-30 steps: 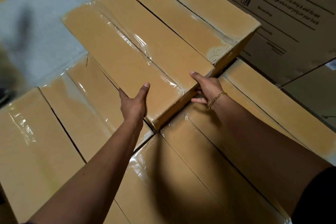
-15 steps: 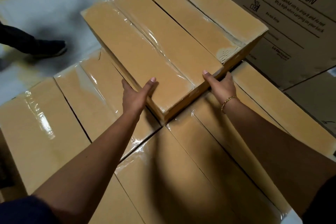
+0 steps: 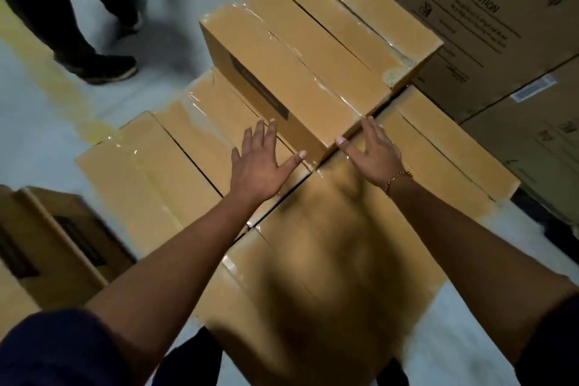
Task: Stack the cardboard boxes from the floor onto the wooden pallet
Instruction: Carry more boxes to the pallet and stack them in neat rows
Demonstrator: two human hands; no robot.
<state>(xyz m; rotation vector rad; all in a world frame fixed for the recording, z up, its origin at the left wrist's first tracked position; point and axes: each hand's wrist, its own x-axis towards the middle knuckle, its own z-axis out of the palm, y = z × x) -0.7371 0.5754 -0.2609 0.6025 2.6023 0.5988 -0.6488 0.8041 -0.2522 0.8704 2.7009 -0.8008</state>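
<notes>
By top box (image 3: 297, 72), hands (image 3: 255, 166) (image 3: 374, 154), perhaps touching.

A taped tan cardboard box (image 3: 313, 50) blocks me ahead, a printed brown carton (image 3: 495, 28) hems the right; grey floor (image 3: 34, 141) leftward lies open.
</notes>
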